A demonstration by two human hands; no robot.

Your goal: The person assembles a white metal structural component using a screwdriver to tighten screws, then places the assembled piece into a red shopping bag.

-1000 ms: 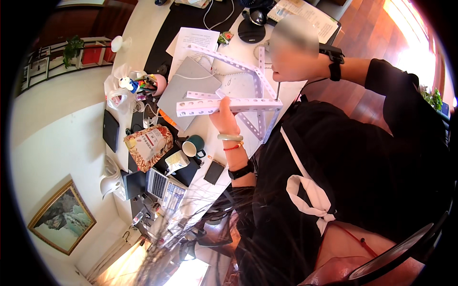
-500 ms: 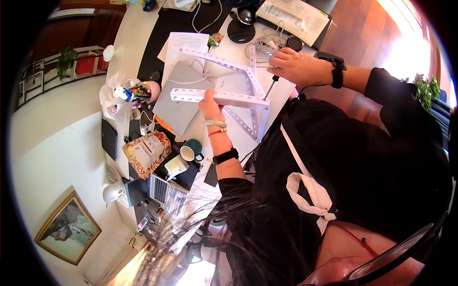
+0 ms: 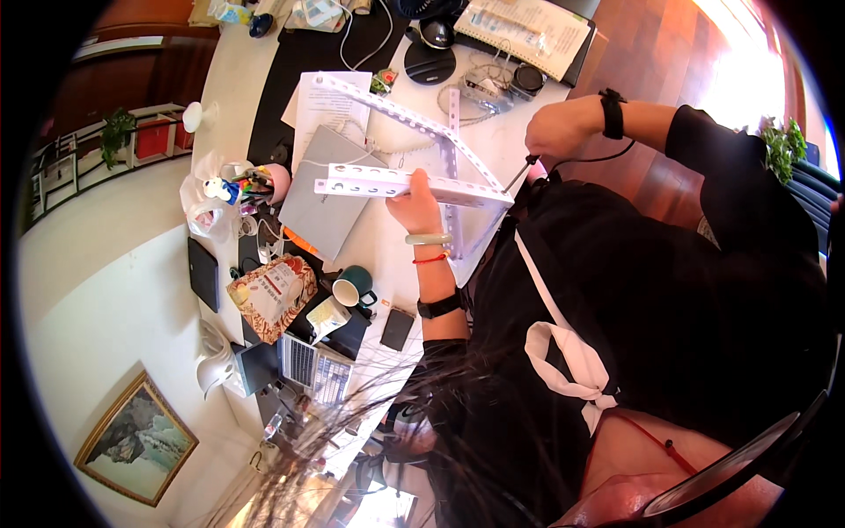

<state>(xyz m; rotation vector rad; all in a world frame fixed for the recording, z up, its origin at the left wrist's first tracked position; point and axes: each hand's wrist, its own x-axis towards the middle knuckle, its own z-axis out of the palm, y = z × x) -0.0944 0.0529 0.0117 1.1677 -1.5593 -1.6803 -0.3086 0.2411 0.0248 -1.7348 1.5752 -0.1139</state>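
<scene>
A white frame of perforated metal bars (image 3: pixel 370 181) is held above the desk, its corner near my body. My left hand (image 3: pixel 414 206) is closed round one of its long bars, thumb on top. In my right hand (image 3: pixel 563 128) is a screwdriver (image 3: pixel 520 174) with a dark handle, its shaft slanting down to the frame's corner. The tip meets the bar's end there; the screw itself is too small to make out. Behind the bars lie a closed grey laptop (image 3: pixel 319 204) and printed paper sheets (image 3: pixel 339 85).
Left of the frame are a pink pen cup (image 3: pixel 278 183), a patterned bag (image 3: pixel 272 297), a green mug (image 3: pixel 353 287) and a dark phone (image 3: pixel 398 329). A spiral notebook (image 3: pixel 526 33), a black round stand (image 3: pixel 429 63) and tangled cable (image 3: pixel 486 84) lie at the far side.
The frame has turned, its near corner shifting right. My right hand has moved right and lower, with the screwdriver tilted more. My left hand has slid right with the bar.
</scene>
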